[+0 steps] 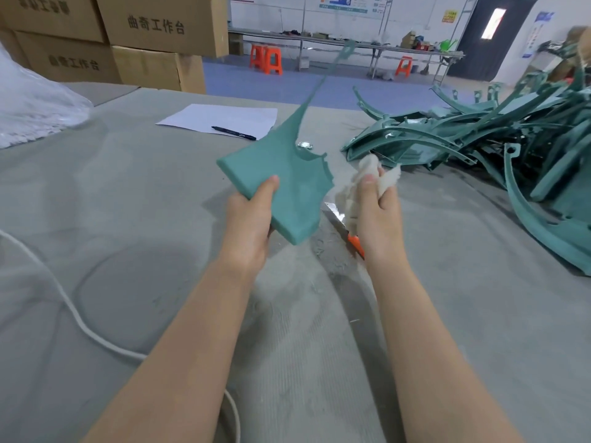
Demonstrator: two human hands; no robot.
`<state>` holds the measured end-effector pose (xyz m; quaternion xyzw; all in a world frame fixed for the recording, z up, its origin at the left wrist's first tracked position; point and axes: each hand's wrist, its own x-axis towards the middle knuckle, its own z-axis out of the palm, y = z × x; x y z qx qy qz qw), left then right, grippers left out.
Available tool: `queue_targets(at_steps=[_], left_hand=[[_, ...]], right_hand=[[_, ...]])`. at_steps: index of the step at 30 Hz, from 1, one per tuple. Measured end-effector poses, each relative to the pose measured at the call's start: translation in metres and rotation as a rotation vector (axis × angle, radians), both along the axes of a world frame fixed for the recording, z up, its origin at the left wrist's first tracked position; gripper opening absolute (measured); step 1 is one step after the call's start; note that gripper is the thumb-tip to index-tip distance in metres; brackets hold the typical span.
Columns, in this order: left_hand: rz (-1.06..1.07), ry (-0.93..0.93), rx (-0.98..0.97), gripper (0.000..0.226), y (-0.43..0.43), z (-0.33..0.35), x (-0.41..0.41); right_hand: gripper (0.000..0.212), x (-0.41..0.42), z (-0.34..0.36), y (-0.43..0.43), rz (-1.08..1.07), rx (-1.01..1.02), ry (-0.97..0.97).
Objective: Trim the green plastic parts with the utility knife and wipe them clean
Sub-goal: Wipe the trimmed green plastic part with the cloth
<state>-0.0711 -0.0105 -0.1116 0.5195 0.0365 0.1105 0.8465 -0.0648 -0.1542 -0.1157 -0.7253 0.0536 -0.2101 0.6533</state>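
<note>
Green plastic part [287,177] is gripped in our left hand [249,228]; our right hand [380,215] clutches a rag [358,177], half-hiding what's probably the utility knife [335,217], parts pile [447,139] nearby.

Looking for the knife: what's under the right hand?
The utility knife on the table: blade and orange handle show; the right hand, holding a cloth, hides its rest.

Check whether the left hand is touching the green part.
Touching. The head view shows the left hand gripping the green part, its thumb pressed on the top face.
</note>
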Motion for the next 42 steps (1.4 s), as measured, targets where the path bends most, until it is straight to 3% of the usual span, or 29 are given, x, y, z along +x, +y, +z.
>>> queue_targets(at_steps=[1,3,6,8,10,14,18,22,24,26,29,30,34,37,42], left_hand=[[-0.023,-0.003,0.035,0.011,-0.002,0.001,-0.001],[-0.081,-0.017,0.100,0.012,-0.005,0.002,-0.003],[-0.196,-0.056,0.131,0.013,-0.003,0.004,-0.006],[-0.259,-0.088,0.156,0.014,-0.001,0.005,-0.007],[-0.284,-0.103,0.210,0.014,-0.003,0.004,-0.009],[-0.294,-0.092,0.349,0.009,-0.012,0.001,-0.012],[-0.276,-0.085,0.442,0.013,-0.015,0.003,-0.014],[-0.169,-0.089,0.502,0.006,-0.007,0.003,-0.011],[-0.161,-0.094,0.543,0.010,-0.004,0.002,-0.010],[-0.190,-0.100,0.565,0.009,-0.006,0.002,-0.011],[-0.221,-0.111,0.576,0.017,-0.007,0.005,-0.015],[-0.231,-0.109,0.561,0.019,-0.007,0.005,-0.015],[-0.271,-0.094,0.563,0.018,-0.006,0.009,-0.018],[-0.302,-0.096,0.637,0.011,-0.010,0.011,-0.021],[-0.319,-0.177,0.942,0.021,-0.017,0.017,-0.028]], right_hand=[[0.032,-0.002,0.001,0.001,0.088,0.009,-0.049],[0.042,-0.003,0.000,0.007,0.227,-0.178,-0.107],[0.054,0.000,-0.005,0.006,0.151,-0.395,-0.191],[0.043,0.001,-0.004,0.002,0.004,-0.330,-0.216],[0.019,0.003,-0.004,0.001,-0.123,-0.272,-0.155],[0.040,0.006,-0.004,-0.005,-0.186,-0.056,-0.035],[0.040,0.004,-0.002,-0.003,-0.181,0.303,0.063],[0.031,0.005,0.004,-0.010,-0.330,0.309,-0.041],[0.034,0.002,0.008,-0.014,-0.163,0.396,-0.134],[0.043,-0.001,0.007,-0.011,0.096,0.265,-0.230],[0.047,-0.003,0.002,0.004,0.228,-0.367,-0.181],[0.053,-0.001,-0.001,0.005,0.213,-0.462,-0.143],[0.050,0.001,-0.004,-0.002,0.080,-0.414,-0.156],[0.043,0.002,-0.006,0.002,-0.136,-0.417,-0.194],[0.032,0.010,-0.008,0.002,-0.250,-0.287,0.017]])
